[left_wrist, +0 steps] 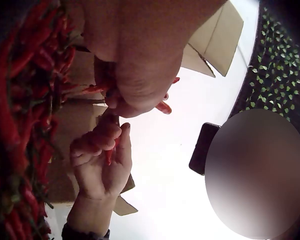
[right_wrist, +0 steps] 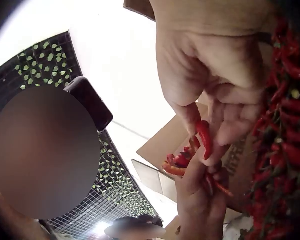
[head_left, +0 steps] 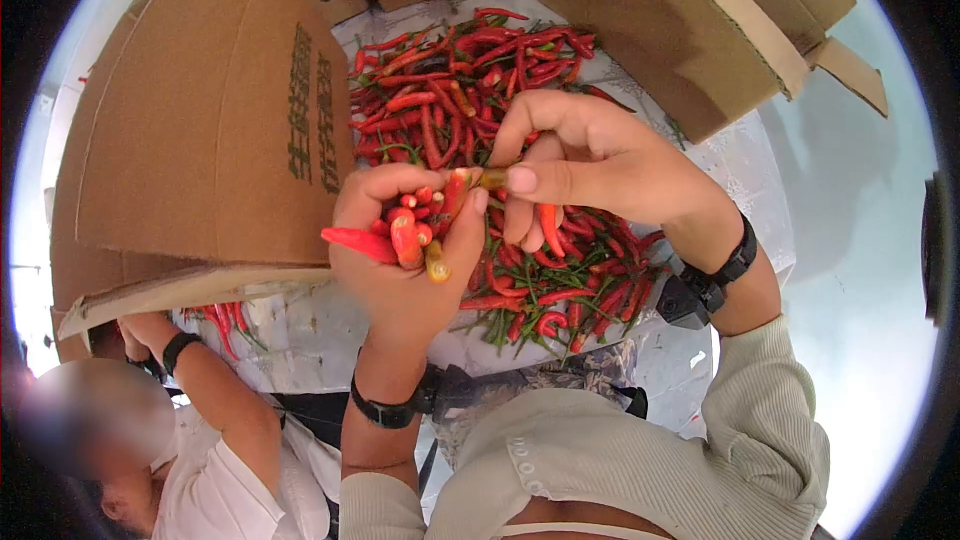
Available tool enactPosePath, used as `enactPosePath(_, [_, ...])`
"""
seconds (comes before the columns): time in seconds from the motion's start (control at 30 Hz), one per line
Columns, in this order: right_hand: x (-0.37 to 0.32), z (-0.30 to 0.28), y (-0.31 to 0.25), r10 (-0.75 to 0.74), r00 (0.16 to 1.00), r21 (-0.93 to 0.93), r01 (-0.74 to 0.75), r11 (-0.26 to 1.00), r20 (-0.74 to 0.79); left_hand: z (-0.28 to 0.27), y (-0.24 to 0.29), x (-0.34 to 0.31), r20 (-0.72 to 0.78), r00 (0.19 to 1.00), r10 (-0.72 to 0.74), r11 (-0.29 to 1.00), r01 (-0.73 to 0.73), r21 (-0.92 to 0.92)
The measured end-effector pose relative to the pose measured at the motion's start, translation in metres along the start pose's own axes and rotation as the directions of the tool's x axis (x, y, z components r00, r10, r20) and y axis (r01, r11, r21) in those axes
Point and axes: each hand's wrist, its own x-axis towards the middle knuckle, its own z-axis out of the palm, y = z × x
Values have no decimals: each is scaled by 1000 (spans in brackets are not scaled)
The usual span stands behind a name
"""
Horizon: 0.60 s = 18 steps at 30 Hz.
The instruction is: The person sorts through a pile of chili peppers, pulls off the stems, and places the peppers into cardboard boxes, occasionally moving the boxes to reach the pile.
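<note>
In the head view my left hand (head_left: 408, 280) grips a bunch of red chili peppers (head_left: 404, 230), several with stemless ends facing up. One orange-red chili (head_left: 456, 192) stands between its thumb and forefinger. Thumb and forefinger of my right hand (head_left: 590, 160) pinch the brownish-green end (head_left: 492, 178) of a chili right beside it. Another red chili (head_left: 549, 228) hangs in the curled lower fingers of that hand; the right wrist view shows this chili (right_wrist: 204, 139) against the fingers. Under both hands spreads a heap of red chilies (head_left: 440, 100) with green stems.
A large cardboard box (head_left: 200, 110) stands on the left, another box (head_left: 670, 35) at the back right. Loose green stems (head_left: 560, 280) lie among the near chilies on the pale table covering (head_left: 290, 340). Another person's arm (head_left: 220, 390) reaches in at lower left.
</note>
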Motion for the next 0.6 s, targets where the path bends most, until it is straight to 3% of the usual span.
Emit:
enactPosePath(0.17, [0, -4, 0, 74, 992, 46, -79, 996, 101, -2, 1, -2, 37, 999, 2, 1000, -3, 15])
enactPosePath(0.27, [-3, -8, -1, 65, 986, 10, -67, 998, 155, -2, -1, -1, 45, 996, 73, 996, -75, 46])
enactPosePath(0.3, [-6, -9, -1, 52, 983, -3, -53, 999, 173, 0, 1, 0, 31, 1000, 5, 999, -4, -35])
enactPosePath(0.37, [-12, -23, -10, -124, 980, -54, 134, 989, 157, 4, 9, 2, 20, 991, -136, 971, 137, -196])
enactPosePath(0.4, [-16, -32, -17, -209, 965, -83, 223, 971, 156, 4, 10, 3, 38, 985, -169, 966, 173, -191])
enactPosePath(0.47, [-19, -52, -21, -194, 979, -247, 171, 954, -70, 2, 12, 4, 72, 970, -233, 954, 242, -175])
enactPosePath(0.5, [-17, -56, -20, -135, 941, -486, -34, 873, -310, 0, 10, 4, 116, 975, -191, 970, 206, -132])
enactPosePath(0.53, [-13, -59, -10, -266, 870, -740, -155, 654, -416, -2, 7, 3, 162, 975, -150, 982, 166, -89])
enactPosePath(0.57, [-8, -62, 4, -424, 781, -876, -314, 367, -458, -3, 6, 3, 212, 971, -108, 991, 121, -48])
enactPosePath(0.6, [-6, -69, 13, -431, 788, -895, -347, 281, -441, -3, 7, 3, 218, 969, -118, 992, 126, -26])
